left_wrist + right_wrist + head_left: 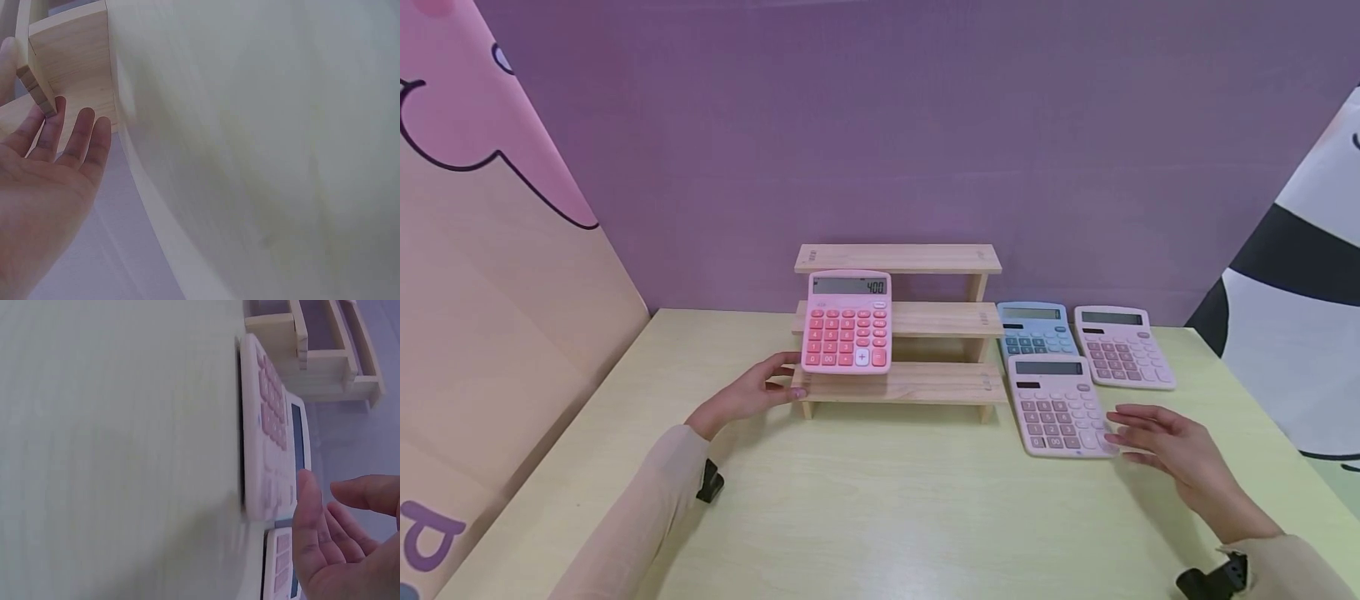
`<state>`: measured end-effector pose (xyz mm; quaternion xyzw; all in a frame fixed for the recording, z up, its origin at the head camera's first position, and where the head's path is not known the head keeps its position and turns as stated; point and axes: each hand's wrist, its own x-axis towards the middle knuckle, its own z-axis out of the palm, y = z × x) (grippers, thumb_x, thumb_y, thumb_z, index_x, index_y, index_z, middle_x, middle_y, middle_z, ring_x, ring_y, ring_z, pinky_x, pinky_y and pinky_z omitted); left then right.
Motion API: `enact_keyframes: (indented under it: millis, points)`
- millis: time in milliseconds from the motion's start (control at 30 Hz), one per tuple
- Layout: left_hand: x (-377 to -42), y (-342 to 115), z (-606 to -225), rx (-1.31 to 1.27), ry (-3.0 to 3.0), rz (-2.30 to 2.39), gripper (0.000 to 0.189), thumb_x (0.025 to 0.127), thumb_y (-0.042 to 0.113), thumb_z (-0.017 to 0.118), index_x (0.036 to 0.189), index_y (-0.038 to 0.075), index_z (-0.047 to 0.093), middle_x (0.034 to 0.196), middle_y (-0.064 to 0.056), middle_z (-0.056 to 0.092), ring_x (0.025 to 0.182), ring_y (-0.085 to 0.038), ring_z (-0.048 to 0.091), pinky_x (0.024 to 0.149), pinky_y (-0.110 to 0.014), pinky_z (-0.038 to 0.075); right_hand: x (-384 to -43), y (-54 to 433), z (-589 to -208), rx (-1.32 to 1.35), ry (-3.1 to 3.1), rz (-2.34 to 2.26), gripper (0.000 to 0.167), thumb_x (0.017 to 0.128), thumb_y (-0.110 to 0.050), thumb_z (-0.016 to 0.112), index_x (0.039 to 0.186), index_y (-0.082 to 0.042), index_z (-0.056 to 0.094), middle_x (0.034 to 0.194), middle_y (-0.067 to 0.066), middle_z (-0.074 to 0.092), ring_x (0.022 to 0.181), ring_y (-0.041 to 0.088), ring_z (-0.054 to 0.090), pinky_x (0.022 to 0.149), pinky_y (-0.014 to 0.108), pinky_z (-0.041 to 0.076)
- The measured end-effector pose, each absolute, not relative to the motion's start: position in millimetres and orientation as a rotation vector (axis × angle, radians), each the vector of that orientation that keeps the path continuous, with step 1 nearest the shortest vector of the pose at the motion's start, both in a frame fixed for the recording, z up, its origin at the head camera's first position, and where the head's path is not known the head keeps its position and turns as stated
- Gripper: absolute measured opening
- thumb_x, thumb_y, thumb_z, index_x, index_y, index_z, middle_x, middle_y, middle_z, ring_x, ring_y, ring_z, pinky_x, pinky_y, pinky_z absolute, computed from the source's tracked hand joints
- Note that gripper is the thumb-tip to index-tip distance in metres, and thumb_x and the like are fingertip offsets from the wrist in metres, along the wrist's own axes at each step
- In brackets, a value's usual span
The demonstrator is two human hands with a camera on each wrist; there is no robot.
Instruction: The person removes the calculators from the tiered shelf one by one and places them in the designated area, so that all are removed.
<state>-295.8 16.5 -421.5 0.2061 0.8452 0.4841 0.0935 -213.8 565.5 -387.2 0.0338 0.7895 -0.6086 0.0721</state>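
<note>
A three-tier wooden display stand (940,383) stands toward the back of the table. On its lowest tier a pink calculator (847,333) stands upright at the left side, leaning back, its display reading 400. My left hand (748,396) grips the left end of that lowest board, seen in the left wrist view with the fingers (81,137) at the board's end. My right hand (1172,450) is beside the lower right corner of a pale pink calculator (1052,408) that lies face up; its fingers are loosely bent and hold nothing.
Behind the pale pink calculator lie a blue calculator (1033,314) and another pale pink calculator (1123,350), right of the stand. A purple backdrop (895,125) rises behind the table (865,500). Printed panels flank both sides.
</note>
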Motion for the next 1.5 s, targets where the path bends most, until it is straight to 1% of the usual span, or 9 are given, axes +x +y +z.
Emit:
enact_keyframes:
  millis: [67,100,400,667,800,967,1133,1300,1500]
  points:
    - [-296,17,-422,0.617,2.51,1.433,0.069,0.084,0.029,0.066,0.139,0.007,0.031,0.143,-0.012,0.034,0.128,-0.033,0.037,0.105,-0.045,0.037,-213,560,-385,0.064,2.337,-1.887,0.018,0.089,-0.017,0.059,0.099,-0.032,0.059,0.092,-0.025,0.065,0.082,0.0,0.066,0.069,0.019,0.055]
    - [-296,17,-422,0.611,2.512,1.432,0.069,0.084,0.03,0.066,0.139,0.008,0.031,0.143,-0.011,0.034,0.128,-0.033,0.037,0.105,-0.045,0.038,-213,558,-384,0.044,2.326,-1.907,0.019,0.089,-0.016,0.06,0.1,-0.032,0.059,0.092,-0.024,0.065,0.082,0.0,0.066,0.069,0.019,0.055]
    - [-296,17,-422,0.587,2.516,1.418,0.071,0.082,0.033,0.067,0.139,0.009,0.031,0.143,-0.009,0.035,0.129,-0.031,0.037,0.105,-0.044,0.038,-215,532,-382,-0.07,2.373,-1.839,0.026,0.091,-0.02,0.057,0.117,-0.021,0.055,0.099,-0.024,0.064,0.088,-0.003,0.063,0.073,0.019,0.054]
    - [-296,17,-422,0.599,2.508,1.42,0.071,0.082,0.032,0.067,0.139,0.008,0.031,0.143,-0.01,0.035,0.128,-0.032,0.038,0.105,-0.044,0.038,-216,504,-381,-0.172,2.39,-1.781,0.036,0.091,-0.018,0.056,0.125,-0.008,0.051,0.104,-0.019,0.065,0.094,-0.003,0.061,0.079,0.019,0.052]
    - [-296,17,-422,0.576,2.509,1.419,0.071,0.082,0.033,0.068,0.139,0.01,0.032,0.143,-0.008,0.035,0.128,-0.03,0.038,0.105,-0.043,0.038,-218,490,-381,-0.237,2.38,-1.771,0.036,0.091,-0.016,0.056,0.125,-0.005,0.05,0.105,-0.018,0.064,0.095,-0.001,0.062,0.079,0.02,0.052]
    - [-295,18,-421,0.571,2.512,1.415,0.072,0.082,0.033,0.068,0.139,0.009,0.031,0.143,-0.009,0.035,0.129,-0.031,0.037,0.105,-0.044,0.038,-222,469,-382,-0.371,2.302,-1.818,0.035,0.09,-0.013,0.056,0.123,-0.002,0.049,0.107,-0.012,0.066,0.094,0.006,0.065,0.076,0.025,0.055]
    - [-294,18,-419,0.567,2.519,1.402,0.072,0.082,0.035,0.067,0.139,0.009,0.031,0.143,-0.01,0.035,0.129,-0.031,0.037,0.105,-0.044,0.038,-228,447,-382,-0.393,2.247,-1.835,0.045,0.09,-0.014,0.057,0.127,0.006,0.042,0.11,-0.007,0.066,0.094,0.009,0.065,0.076,0.028,0.055]
    - [-295,18,-419,0.566,2.525,1.392,0.074,0.081,0.036,0.068,0.139,0.01,0.031,0.143,-0.009,0.035,0.129,-0.031,0.037,0.105,-0.044,0.038,-234,424,-380,-0.371,2.215,-1.854,0.049,0.087,-0.015,0.061,0.126,0.008,0.043,0.112,0.0,0.066,0.094,0.011,0.065,0.077,0.031,0.055]
    - [-295,18,-419,0.555,2.531,1.384,0.073,0.081,0.036,0.067,0.139,0.01,0.032,0.143,-0.009,0.035,0.129,-0.032,0.037,0.105,-0.045,0.038,-240,397,-378,-0.408,2.177,-1.869,0.044,0.088,-0.011,0.059,0.125,0.008,0.044,0.117,0.011,0.063,0.096,0.015,0.065,0.08,0.034,0.054]
